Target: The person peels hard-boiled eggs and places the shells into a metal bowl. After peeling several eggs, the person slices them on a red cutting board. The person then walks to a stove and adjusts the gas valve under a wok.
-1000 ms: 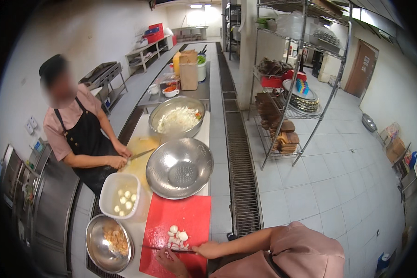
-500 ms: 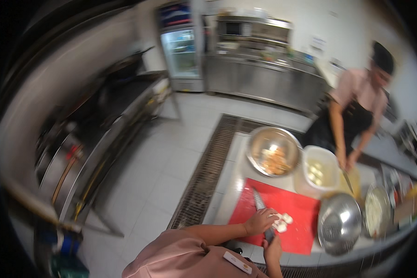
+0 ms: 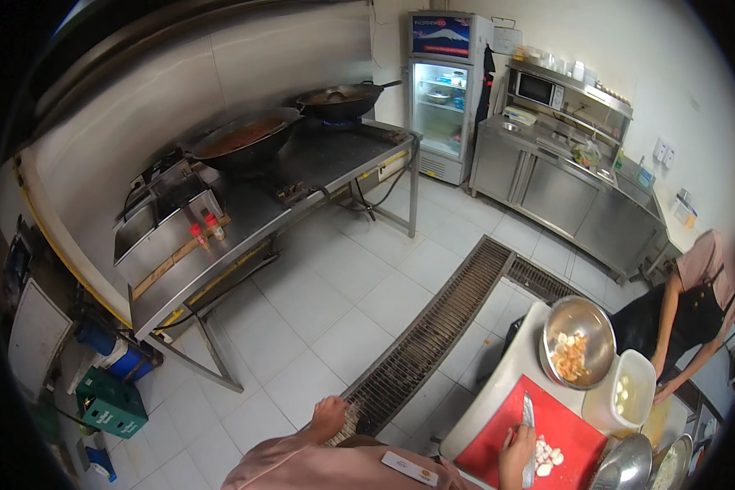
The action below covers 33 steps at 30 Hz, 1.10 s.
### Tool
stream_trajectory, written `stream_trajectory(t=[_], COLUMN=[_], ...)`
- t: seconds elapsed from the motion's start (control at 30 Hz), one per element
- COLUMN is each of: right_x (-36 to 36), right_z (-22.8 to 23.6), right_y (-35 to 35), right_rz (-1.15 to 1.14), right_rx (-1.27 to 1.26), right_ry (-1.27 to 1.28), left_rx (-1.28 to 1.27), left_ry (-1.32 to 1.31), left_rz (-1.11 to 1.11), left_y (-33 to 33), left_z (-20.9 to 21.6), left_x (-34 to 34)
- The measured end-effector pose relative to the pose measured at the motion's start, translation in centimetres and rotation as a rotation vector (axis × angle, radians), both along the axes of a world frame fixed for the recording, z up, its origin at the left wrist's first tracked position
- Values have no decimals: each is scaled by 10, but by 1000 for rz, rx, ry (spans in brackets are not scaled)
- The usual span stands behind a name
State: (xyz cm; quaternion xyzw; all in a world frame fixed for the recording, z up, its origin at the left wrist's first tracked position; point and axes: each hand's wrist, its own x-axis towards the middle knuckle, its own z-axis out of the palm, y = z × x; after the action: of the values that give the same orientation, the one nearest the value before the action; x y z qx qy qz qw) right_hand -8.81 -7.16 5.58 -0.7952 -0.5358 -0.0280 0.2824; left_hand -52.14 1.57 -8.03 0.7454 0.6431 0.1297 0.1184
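Note:
My right hand [image 3: 512,460] is closed on a kitchen knife [image 3: 528,408] over a red cutting board [image 3: 498,420]. The long blade points away from me. Cut white chunks [image 3: 549,454], of a kind I cannot make out, lie in a small pile right beside the blade. Away from the board, to the left, my left hand [image 3: 329,416] hangs above the floor drain. Its fingers are loosely bent, slightly blurred and apart, with nothing seen in them.
Beyond the board stand a steel bowl [image 3: 552,343] of orange and white pieces and a white tub [image 3: 643,371] with pale round pieces. A steel colander [image 3: 625,465] is at the right. A co-worker [image 3: 682,302] works nearby. Woks [image 3: 249,147] sit on the stove at left.
The view has swung left, bringing the stove into sight. My left hand has left the white chunks and moved off the board to the left. My right hand stays with the knife.

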Motion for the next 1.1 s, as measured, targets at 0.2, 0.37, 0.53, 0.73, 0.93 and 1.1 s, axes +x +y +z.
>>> stream_trajectory(t=[0.2,0.37,0.53,0.73,0.93,1.1], right_x=[-92,-135,-113,-58,-15,-8], right_z=[0,11,19,9,20,32], right_y=[151,237,325,468,616,727], right_rz=[210,317,355,422,658,716], right_rx=[68,16,-1,58,60,-13], right_ry=[190,252,239,297,223,257], left_rx=[-59,0,-14,-176,-400,-545], left_ry=[-48,-90,-151,-126,-126,-126], left_rz=[200,374,363,417,879,1059], left_y=[47,129,205,264,314,369], left_z=[-38,-40,-49,-72,-79,-77], left_x=[-109,-137,-103,-53,-1,31])
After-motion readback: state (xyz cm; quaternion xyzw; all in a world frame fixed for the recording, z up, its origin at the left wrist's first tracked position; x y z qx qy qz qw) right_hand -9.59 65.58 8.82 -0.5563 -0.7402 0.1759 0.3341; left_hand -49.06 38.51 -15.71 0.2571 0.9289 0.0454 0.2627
